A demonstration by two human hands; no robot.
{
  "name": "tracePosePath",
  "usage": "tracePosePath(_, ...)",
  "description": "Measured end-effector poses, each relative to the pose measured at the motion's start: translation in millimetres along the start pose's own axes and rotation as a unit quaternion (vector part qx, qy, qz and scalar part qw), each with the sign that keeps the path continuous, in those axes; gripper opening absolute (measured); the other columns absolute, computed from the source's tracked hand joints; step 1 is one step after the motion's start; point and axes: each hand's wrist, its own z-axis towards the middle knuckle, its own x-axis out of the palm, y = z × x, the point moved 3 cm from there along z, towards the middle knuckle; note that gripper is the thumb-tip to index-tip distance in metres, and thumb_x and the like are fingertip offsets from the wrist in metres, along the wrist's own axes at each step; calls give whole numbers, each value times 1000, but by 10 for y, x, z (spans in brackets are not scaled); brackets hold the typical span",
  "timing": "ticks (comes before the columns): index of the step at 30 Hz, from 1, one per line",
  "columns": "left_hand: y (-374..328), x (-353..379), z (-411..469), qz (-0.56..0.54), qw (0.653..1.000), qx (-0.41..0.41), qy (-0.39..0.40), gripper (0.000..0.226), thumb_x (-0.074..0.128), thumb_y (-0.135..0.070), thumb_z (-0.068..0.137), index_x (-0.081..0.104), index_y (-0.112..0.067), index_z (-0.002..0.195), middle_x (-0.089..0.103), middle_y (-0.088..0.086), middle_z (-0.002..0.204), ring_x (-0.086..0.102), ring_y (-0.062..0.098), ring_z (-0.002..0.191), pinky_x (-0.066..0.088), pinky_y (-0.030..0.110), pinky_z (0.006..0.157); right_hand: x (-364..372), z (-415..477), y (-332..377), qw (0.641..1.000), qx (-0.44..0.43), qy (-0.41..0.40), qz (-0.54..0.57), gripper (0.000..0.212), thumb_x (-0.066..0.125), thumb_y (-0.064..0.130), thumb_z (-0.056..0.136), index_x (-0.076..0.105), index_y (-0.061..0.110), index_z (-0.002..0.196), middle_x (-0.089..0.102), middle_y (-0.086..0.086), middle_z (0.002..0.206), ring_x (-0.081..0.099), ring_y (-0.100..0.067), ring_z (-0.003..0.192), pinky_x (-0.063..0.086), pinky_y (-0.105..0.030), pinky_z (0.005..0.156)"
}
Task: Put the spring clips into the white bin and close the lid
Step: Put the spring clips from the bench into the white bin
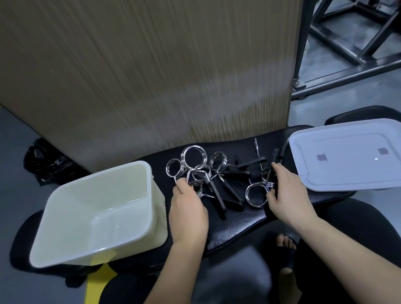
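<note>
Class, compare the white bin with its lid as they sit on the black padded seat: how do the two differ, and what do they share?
The white bin is a deep, open box standing at the left end of the black padded seat; the lid is a flat panel lying at the right end. The bin looks creamy white, the lid a cooler, bluish white. The bin is empty inside, while the lid shows two small grey squares. Both are rectangular with rounded corners, and neither hand touches either one.
</note>
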Motion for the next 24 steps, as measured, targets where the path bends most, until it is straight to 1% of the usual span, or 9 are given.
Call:
tracePosePath(3,18,-218,17,-97,994,4,-54,24,43,-10,102,45,-8,126,66,14,112,64,35,99,47,42,77,4,-17,73,1000,-20,-13,-16,70,60,4,79,41,2,147,41,-19,152,41,-37,136,35,-46,110)
tracePosePath(7,240,-532,78,-173,982,6,-81,15,42,-16,103,47,-13,116,69,9,102,66,31,91,51,42,78,40,-63,226,998,-45,-28,-23,69,64,3,75,48,1,142,40,-19,152,41,-38,133,38,-49,106)
tracePosePath(11,561,-1072,186,-145,979,56,-134,17,40,-13,100,51,-15,113,69,-6,109,62,27,105,44,47,94,197,-116,433,995,-90,-26,-36,66,68,6,74,52,1,138,45,-21,148,45,-42,129,38,-51,107)
tracePosePath(13,774,-1337,261,-112,983,45,-139,16,43,-10,101,50,-18,113,66,-11,110,58,23,108,35,41,96,299,-161,561,993,-98,-3,-69,65,67,13,78,51,7,141,43,-16,151,41,-37,135,31,-53,110)
tracePosePath(15,1032,-1545,328,-112,984,25,-135,16,43,-11,102,47,-23,112,67,-8,113,58,22,105,38,41,95,394,-184,695,990,-106,3,-98,60,66,21,82,52,12,140,42,-12,153,38,-33,138,25,-55,112)
tracePosePath(19,1468,-1767,399,-81,986,32,-143,20,47,-11,103,56,-7,120,57,8,117,51,13,99,34,7,84,558,-176,946,986,-140,-8,-89,43,67,31,89,63,11,127,52,-14,144,48,-37,128,34,-54,106)
tracePosePath(20,1550,-1776,424,-55,987,42,-142,21,48,-9,102,58,-5,120,55,10,117,50,17,103,32,7,88,587,-171,1019,984,-154,-9,-83,42,68,32,89,64,10,124,54,-15,140,50,-38,124,38,-53,102)
tracePosePath(22,1681,-1757,477,-10,989,64,-131,21,50,-8,101,62,-8,118,55,10,114,49,26,107,37,24,95,637,-185,1189,976,-201,-14,-86,40,68,34,90,66,9,121,59,-14,132,53,-37,118,44,-50,97)
tracePosePath(24,1780,-1710,528,19,989,83,-125,21,54,-9,100,65,-13,117,57,6,109,49,26,102,40,39,90,688,-240,1377,964,-254,5,-76,39,64,35,91,66,9,120,61,-9,125,55,-33,112,47,-45,94)
